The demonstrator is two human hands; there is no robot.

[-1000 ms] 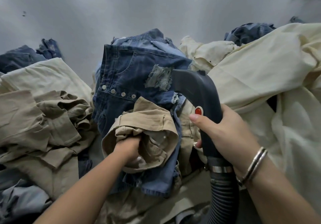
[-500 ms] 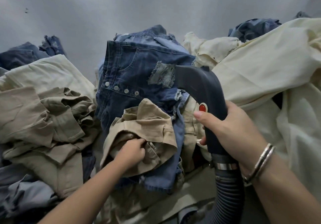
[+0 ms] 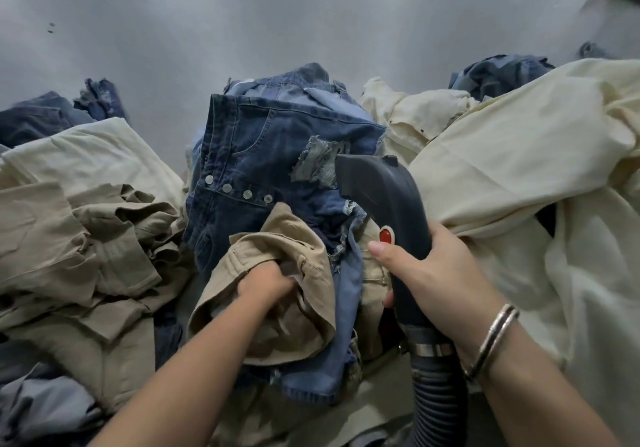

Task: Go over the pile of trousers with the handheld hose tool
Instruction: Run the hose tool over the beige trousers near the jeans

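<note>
A heap of trousers fills the view. Dark blue ripped jeans with a row of metal buttons lie at the centre. A crumpled tan pair lies over their lower part. My left hand grips a bunched fold of the tan pair, fingers buried in the cloth. My right hand holds the dark grey hose tool by its handle, thumb just below its red button. The nozzle points at the frayed patch of the jeans. A ribbed hose runs down from the handle.
Khaki trousers are piled at the left, cream ones at the right. More denim lies at the back right and far left. A grey metal wall stands behind. My right wrist carries silver bangles.
My left hand has shifted its hold and dug deeper into the tan fold. The tool's nozzle stays near the frayed patch, and the whole view has shifted slightly.
</note>
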